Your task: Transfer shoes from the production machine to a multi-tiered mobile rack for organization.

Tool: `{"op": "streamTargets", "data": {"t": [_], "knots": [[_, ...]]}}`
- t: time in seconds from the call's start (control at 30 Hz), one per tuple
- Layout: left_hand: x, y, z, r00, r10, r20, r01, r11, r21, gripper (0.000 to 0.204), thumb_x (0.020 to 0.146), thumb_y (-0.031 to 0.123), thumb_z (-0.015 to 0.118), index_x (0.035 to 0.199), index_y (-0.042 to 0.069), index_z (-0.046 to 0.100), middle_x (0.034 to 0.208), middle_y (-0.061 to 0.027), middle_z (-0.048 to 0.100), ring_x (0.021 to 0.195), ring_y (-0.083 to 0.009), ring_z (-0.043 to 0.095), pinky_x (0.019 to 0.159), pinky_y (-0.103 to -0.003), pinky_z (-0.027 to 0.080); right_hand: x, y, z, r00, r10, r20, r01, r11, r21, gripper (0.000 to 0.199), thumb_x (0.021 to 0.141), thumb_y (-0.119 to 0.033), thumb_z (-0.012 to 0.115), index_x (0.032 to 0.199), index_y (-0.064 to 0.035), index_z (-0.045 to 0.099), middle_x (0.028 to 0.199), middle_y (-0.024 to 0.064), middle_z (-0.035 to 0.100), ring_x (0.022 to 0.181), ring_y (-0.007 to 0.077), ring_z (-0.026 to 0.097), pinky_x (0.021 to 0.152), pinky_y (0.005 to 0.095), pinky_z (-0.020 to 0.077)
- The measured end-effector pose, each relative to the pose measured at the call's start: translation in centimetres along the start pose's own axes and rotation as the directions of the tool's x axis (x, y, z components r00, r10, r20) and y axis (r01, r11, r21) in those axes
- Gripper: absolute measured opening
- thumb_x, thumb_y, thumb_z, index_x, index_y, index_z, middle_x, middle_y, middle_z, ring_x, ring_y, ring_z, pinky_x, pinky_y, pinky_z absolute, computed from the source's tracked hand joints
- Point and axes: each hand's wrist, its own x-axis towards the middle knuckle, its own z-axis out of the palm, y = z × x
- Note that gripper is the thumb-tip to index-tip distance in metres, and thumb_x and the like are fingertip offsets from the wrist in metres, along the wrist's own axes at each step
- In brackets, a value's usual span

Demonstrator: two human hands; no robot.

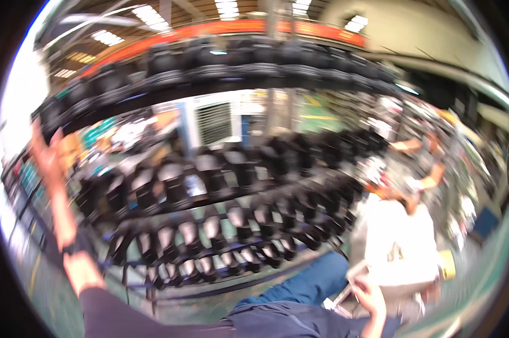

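My left arm is stretched up at the far left. My left hand (50, 155) is at the end of the rack's top row, with its thumb and a finger apart beside a black shoe (53, 112). Blur hides whether it grips the shoe, the rack, or only touches there. Low on the right, my right hand (371, 296) is in front of my body with its fingers bent, beside a pale edge (357, 275). Whether anything is in it cannot be made out. Between my arms spreads a dark rack (125, 93) with several rows of black shoes (209, 169).
A person (429, 155) with bare forearms works at the right, behind a bright white surface (401, 236). A yellow object (447, 265) sits at that surface's right side. Behind the rack stand a white louvred unit (214, 124) and cluttered shelves. The green floor (54, 301) shows at lower left.
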Motion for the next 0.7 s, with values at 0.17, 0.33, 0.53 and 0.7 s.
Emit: {"op": "streamTargets", "data": {"t": [0.17,0.33,0.53,0.7], "knots": [[-13.6,16.8,-2.8,0.894,0.33,0.303,-0.175,0.879,-0.443,0.045,0.101,0.019,0.044,0.137,-0.008,0.049,0.135,-0.0256,0.054,0.125,-0.0385,0.052,0.11,-0.046,0.036,1.0,3.0,0.9,0.956,0.284,-0.071,-0.28,0.958,0.057,0.053,0.087,-0.037,0.065,0.13,-0.0056,0.062,0.118,0.0169,0.069,0.11,0.0265,0.067,0.095,0.036,0.0512],[-33.8,30.9,-1.2,0.152,0.627,0.764,0.596,0.559,-0.577,0.053,0.081,0.021,0.071,0.129,0.002,0.057,0.132,-0.0186,0.058,0.124,-0.035,0.054,0.107,-0.043,0.041,0.9,7.6,3.3,0.934,0.354,-0.042,-0.355,0.915,-0.189,0.049,0.086,-0.041,0.062,0.122,-0.0077,0.067,0.116,0.0179,0.068,0.108,0.0316,0.065,0.094,0.0389,0.0497],[-59.1,18.3,-14.4,-0.432,0.632,0.643,0.741,0.655,-0.147,0.066,0.088,0.028,0.064,0.146,0.008,0.042,0.144,-0.0237,0.046,0.137,-0.0395,0.041,0.114,-0.044,0.033,-1.8,12.3,6.5,0.917,0.398,0.013,-0.389,0.903,-0.18,0.041,0.093,-0.036,0.056,0.12,-0.0069,0.067,0.114,0.0188,0.068,0.109,0.0352,0.064,0.094,0.0413,0.0494],[-58.3,5.1,-39.9,-0.635,0.482,0.604,0.717,0.658,0.228,0.064,0.086,0.031,0.064,0.143,0.009,0.046,0.14,-0.0231,0.05,0.133,-0.04,0.044,0.111,-0.044,0.036,-3.0,14.0,6.8,0.889,0.456,-0.034,-0.452,0.868,-0.205,0.035,0.095,-0.026,0.058,0.121,-0.0047,0.065,0.092,0.0193,0.071,0.079,0.0275,0.071,0.074,0.0369,0.0547]]}}
